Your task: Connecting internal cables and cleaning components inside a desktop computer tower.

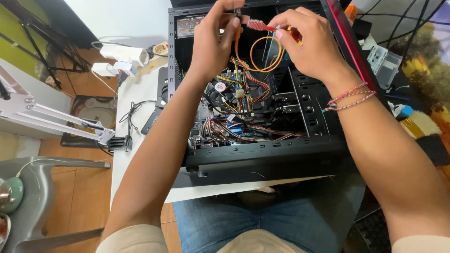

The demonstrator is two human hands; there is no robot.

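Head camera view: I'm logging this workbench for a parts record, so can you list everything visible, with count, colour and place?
Computer case: one, black with a red edge, open on the white table.
Orange cable: one, looped, hanging from both hands.
Small brush: one, red, at the fingertips above the case.
Cooling fan: one, black, on the board inside the case.
Wire bundles: several, multicoloured, low in the case.
Power strip: one, white, on the table's left part.
Lamp arm: one, white, far left.
Chair: one, grey, lower left.
Table: one, white.
Bracelets: several, pink and red, right wrist.
Left hand: pinching the cable's end.
Right hand: holding the brush and the cable.
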